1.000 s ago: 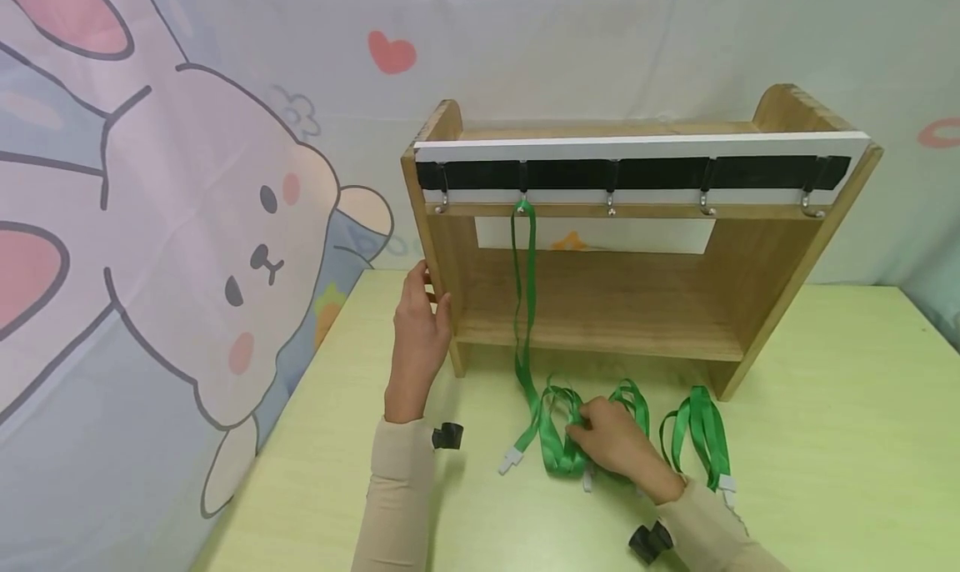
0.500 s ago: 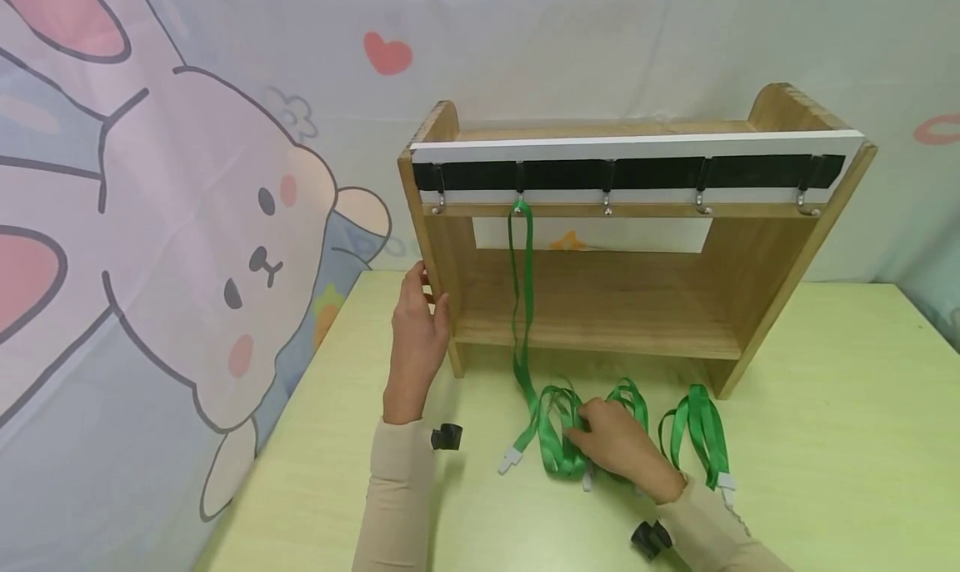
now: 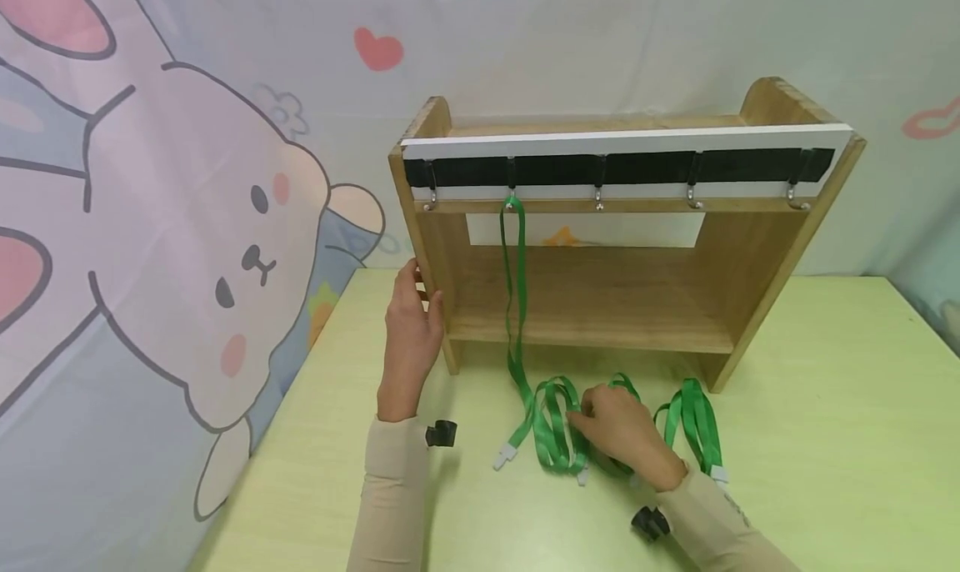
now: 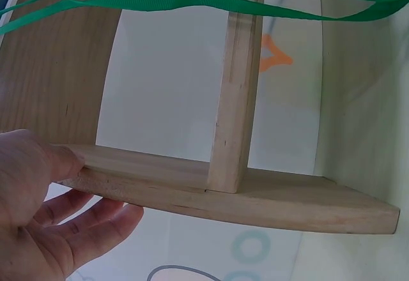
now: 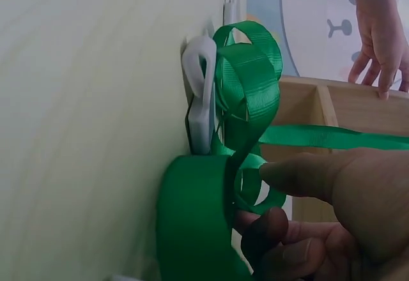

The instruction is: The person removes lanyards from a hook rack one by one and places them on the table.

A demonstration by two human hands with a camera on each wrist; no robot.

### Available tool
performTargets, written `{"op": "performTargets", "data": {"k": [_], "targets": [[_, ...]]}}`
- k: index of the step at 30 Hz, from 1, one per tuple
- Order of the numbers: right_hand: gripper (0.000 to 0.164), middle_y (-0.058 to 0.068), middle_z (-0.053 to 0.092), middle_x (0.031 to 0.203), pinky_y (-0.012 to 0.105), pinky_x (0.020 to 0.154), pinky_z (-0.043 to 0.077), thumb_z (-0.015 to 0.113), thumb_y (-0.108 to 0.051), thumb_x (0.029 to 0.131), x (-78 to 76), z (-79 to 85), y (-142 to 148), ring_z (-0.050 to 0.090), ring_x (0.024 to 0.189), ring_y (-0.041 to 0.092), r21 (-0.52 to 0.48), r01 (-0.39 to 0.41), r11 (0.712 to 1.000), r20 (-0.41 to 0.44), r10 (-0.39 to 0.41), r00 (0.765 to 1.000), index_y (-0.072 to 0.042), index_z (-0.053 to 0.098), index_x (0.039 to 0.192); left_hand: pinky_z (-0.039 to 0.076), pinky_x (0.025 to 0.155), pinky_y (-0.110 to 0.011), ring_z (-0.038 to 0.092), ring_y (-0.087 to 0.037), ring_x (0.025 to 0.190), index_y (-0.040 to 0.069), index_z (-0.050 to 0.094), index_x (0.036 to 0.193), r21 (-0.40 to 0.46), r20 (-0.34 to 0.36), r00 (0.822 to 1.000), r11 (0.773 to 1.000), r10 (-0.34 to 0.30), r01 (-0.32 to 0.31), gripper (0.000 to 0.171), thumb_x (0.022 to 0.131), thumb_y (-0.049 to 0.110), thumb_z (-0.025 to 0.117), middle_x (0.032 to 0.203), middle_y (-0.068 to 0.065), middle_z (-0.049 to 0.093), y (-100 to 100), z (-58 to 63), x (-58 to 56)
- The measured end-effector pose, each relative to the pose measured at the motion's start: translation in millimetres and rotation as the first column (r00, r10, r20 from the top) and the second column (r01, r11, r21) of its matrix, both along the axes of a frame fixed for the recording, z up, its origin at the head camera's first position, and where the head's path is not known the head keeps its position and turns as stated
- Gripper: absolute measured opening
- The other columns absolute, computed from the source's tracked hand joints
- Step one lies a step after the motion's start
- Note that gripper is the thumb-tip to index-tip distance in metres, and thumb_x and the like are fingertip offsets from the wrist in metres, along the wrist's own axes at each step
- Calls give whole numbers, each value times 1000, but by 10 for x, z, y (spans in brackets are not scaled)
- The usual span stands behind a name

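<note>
In the head view my left hand [image 3: 408, 326] grips the left side panel of a wooden shelf [image 3: 585, 297]. Its thumb lies on one face and the other fingers on the opposite side, as the left wrist view shows. My right hand [image 3: 618, 426] is low over the table, thumb and curled fingers at the ribbon of a coiled green lanyard [image 3: 551, 439] with a white clip. In the right wrist view the thumb meets the green ribbon [image 5: 249, 83]; part of the grasp is hidden. Another green lanyard [image 3: 521, 280] hangs from a hook, its clip end on the table.
A white strip with a black band [image 3: 562, 168] and several metal hooks runs along the shelf's upper front. Partly under my right hand lies one coiled lanyard [image 3: 622, 380]; another lanyard [image 3: 693, 422] lies farther right. A cartoon-printed cloth [image 3: 195, 222] covers the wall.
The head view has shifted slightly. My right hand has moved a little and the coil beside it has spread at the top. My left hand keeps its hold on the shelf.
</note>
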State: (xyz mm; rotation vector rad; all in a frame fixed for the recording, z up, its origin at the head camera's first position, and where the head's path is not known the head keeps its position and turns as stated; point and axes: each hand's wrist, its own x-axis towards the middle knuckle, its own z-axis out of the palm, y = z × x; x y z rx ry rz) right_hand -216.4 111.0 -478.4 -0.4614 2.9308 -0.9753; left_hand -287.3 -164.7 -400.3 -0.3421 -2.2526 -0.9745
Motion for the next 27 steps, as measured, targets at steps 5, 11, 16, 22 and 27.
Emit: {"op": "performTargets", "data": {"k": [5, 11, 16, 22, 27], "targets": [[28, -6, 40, 50, 22, 42, 27, 70, -15, 94, -5, -12, -8, 35, 44, 8, -14, 4, 1000, -9, -4, 1000, -11, 62, 68, 59, 68, -43, 62, -38, 93, -10, 39, 142, 0, 12, 1000, 1000, -1, 1, 48, 99, -4, 59, 119, -27, 54, -18, 12, 23], [14, -5, 43, 48, 21, 41, 28, 70, -15, 94, -8, 13, 6, 35, 41, 8, -30, 26, 999, -31, -27, 999, -3, 70, 87, 59, 69, -43, 62, -37, 94, -9, 38, 142, 2, 18, 1000, 1000, -1, 1, 48, 99, -4, 59, 120, -27, 54, -28, 13, 24], [19, -4, 48, 50, 21, 40, 28, 66, -17, 97, -18, 107, 72, 40, 40, 9, -46, 54, 997, -11, -54, 998, 1, 70, 100, 59, 69, -42, 62, -37, 94, -8, 37, 143, 6, 13, 1000, 1000, -10, 10, 49, 100, -3, 59, 121, -26, 53, -10, 4, 0], [20, -3, 53, 56, 26, 40, 34, 63, -17, 99, -43, 324, 125, 42, 42, 11, -95, 31, 995, -44, -35, 998, 1, 71, 100, 59, 69, -43, 62, -37, 94, -9, 37, 143, 8, 15, 1000, 1000, -7, 7, 49, 100, -3, 58, 121, -27, 53, -7, 5, 4], [19, -1, 61, 68, 30, 50, 45, 64, -17, 100, -81, 523, 122, 51, 54, 12, -133, -9, 991, -125, -8, 992, 0, 72, 98, 59, 69, -43, 62, -38, 94, -9, 37, 143, 9, 9, 1000, 1000, -9, 9, 48, 100, -4, 58, 120, -27, 53, -2, 3, -2]]}}
